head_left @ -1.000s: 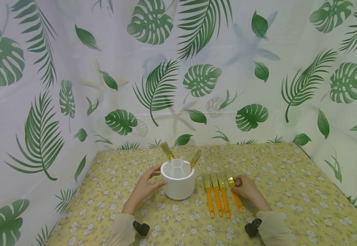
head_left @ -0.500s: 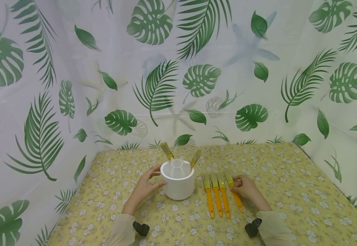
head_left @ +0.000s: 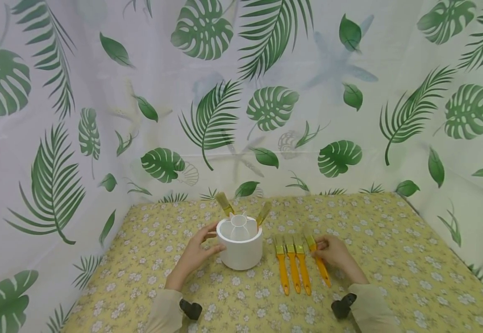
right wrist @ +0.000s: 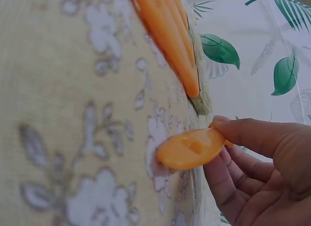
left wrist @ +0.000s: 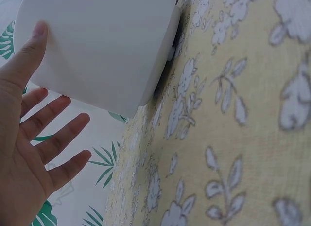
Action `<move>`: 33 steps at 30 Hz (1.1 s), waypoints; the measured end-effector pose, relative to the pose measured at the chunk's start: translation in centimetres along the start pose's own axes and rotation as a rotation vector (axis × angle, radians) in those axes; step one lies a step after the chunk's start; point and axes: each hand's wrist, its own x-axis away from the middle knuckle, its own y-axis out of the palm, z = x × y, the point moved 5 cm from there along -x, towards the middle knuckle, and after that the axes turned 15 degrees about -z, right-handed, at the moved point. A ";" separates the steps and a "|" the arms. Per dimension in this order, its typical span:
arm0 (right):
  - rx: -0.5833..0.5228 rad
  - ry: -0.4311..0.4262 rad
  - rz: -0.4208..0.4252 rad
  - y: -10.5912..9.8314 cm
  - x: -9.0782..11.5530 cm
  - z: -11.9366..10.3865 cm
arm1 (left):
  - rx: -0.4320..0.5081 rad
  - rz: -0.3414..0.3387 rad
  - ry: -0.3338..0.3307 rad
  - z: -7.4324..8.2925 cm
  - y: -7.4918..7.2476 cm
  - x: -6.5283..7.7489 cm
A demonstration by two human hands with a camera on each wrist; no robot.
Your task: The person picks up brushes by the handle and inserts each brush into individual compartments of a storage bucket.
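A round white holder [head_left: 240, 253] with a small ring-shaped part in its middle stands on the table. Two paintbrushes [head_left: 223, 202] lean in it, bristles up. My left hand [head_left: 199, 247] is at its left side; in the left wrist view the thumb [left wrist: 35, 48] rests on the holder's wall [left wrist: 107, 46], while the other fingers stay spread and fairly straight. To the right, my right hand [head_left: 333, 253] pinches a paintbrush with an orange handle [right wrist: 187, 150] between thumb and fingers. Its bristle end points away from me, and the handle end tilts close over the cloth.
Three more orange-handled paintbrushes [head_left: 293, 266] lie side by side between the holder and my right hand, bristles away from me. A yellow flowered cloth [head_left: 245, 305] covers the table. White leaf-printed sheets [head_left: 291, 162] hang behind and at both sides.
My right hand has tightened on the paintbrush at the right, whose handle end has shifted slightly to the right. The left hand and the holder keep their places.
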 end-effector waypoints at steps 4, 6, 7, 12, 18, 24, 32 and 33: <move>-0.041 0.001 0.020 -0.3 0.2 -0.3 | 0.005 -0.003 0.003 -0.1 0.0 -0.1; -0.074 -0.016 0.021 -0.5 0.4 -0.4 | 0.005 -0.005 0.005 -0.2 0.0 -0.1; -0.088 -0.024 0.022 -0.6 0.5 -0.5 | 0.004 -0.007 0.008 -0.2 0.0 -0.1; -0.096 -0.050 0.043 -1.2 0.7 -0.8 | 0.010 -0.019 0.010 -0.3 0.1 0.0; -0.122 -0.061 0.058 -1.5 0.7 -1.0 | -0.009 -0.015 0.027 -0.1 0.2 0.0; -0.142 -0.092 0.086 -1.7 1.0 -1.5 | -0.013 -0.028 0.025 1.9 0.3 0.6; -0.141 -0.129 0.111 -2.1 1.0 -1.9 | -0.017 -0.046 0.008 2.2 0.3 0.7; -0.138 -0.132 0.113 -2.1 1.0 -1.9 | -0.018 -0.041 0.008 1.8 0.3 0.5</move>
